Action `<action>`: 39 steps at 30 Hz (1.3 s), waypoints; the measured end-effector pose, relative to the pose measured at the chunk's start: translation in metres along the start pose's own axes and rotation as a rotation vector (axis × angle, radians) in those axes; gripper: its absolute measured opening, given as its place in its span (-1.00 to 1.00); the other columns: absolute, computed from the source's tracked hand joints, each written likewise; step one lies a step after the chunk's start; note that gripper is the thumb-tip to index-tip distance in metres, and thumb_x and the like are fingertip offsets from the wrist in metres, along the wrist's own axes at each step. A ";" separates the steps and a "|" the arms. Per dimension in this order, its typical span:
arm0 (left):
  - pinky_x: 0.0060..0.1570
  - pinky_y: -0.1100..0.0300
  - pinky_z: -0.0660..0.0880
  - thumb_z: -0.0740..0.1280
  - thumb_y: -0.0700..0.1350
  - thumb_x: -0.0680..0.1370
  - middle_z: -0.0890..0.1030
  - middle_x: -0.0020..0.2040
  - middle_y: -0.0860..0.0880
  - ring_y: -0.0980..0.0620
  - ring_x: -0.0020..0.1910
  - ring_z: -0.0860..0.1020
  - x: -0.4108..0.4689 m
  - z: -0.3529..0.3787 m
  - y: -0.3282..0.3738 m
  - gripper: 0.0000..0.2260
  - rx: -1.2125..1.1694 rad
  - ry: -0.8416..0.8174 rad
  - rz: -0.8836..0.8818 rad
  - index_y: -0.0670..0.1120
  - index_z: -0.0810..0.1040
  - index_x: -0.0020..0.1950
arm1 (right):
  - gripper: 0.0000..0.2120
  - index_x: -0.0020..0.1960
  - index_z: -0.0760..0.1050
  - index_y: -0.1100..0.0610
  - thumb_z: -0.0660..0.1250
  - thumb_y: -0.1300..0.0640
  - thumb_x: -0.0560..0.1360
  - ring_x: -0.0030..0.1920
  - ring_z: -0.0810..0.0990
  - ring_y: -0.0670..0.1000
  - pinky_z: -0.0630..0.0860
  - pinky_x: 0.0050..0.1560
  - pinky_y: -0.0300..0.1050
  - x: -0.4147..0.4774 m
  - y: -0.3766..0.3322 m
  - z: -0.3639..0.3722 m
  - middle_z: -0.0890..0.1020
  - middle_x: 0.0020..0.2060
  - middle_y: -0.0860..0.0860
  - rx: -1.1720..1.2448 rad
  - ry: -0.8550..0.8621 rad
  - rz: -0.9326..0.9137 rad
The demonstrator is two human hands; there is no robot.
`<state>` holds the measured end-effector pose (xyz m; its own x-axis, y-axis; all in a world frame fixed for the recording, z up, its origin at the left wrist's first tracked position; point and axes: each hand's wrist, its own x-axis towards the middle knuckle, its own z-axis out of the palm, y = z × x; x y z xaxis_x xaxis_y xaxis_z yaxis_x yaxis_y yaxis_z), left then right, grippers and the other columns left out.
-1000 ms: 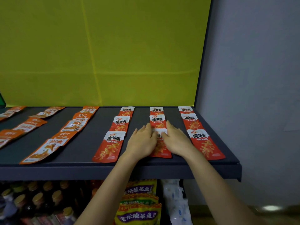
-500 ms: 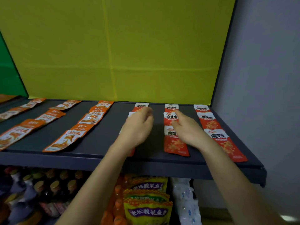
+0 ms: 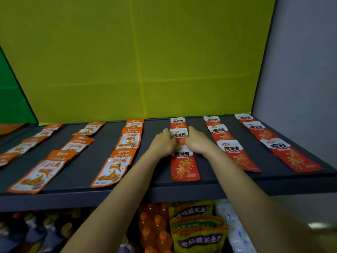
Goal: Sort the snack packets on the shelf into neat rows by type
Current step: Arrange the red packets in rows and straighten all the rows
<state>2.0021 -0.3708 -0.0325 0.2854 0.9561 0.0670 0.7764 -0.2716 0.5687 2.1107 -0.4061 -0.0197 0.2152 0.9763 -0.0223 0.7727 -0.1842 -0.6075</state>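
Note:
Red snack packets lie in three rows on the right part of the dark shelf [image 3: 73, 199]. Orange snack packets [image 3: 127, 141] lie in looser rows on the left. My left hand [image 3: 162, 143] and my right hand [image 3: 198, 141] flank the middle red packet [image 3: 179, 136] of the leftmost red row, fingertips pinching its side edges. The front packet of that row [image 3: 185, 165] lies between my wrists. The back packet [image 3: 177, 122] sits just beyond my fingers.
Two more red rows [image 3: 235, 154] [image 3: 290, 154] run to the right, up to the grey wall [image 3: 300, 70]. A yellow panel [image 3: 145, 61] backs the shelf. Below stand bottles [image 3: 151, 230], yellow-purple bags [image 3: 198, 236] and a white bag [image 3: 235, 234].
Both hands left the front packet of the middle red row and moved left and back to the middle packet of the leftmost red row. The view shifted left.

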 end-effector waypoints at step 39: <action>0.07 0.11 0.38 0.12 -0.06 0.62 0.53 0.22 -0.15 -0.12 0.18 0.50 -0.051 -0.085 -0.128 -0.73 -0.124 0.053 0.075 -0.17 0.37 0.25 | -0.55 0.47 0.11 0.21 -0.01 0.06 0.63 0.45 0.21 0.15 0.13 0.43 0.00 -0.039 -0.112 0.099 0.26 0.45 0.15 -0.087 0.014 -0.077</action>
<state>1.8405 -0.3753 -0.0391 0.3074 0.9389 0.1548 0.6774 -0.3302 0.6573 1.9562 -0.4126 -0.0292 0.1614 0.9863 0.0334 0.8361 -0.1186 -0.5357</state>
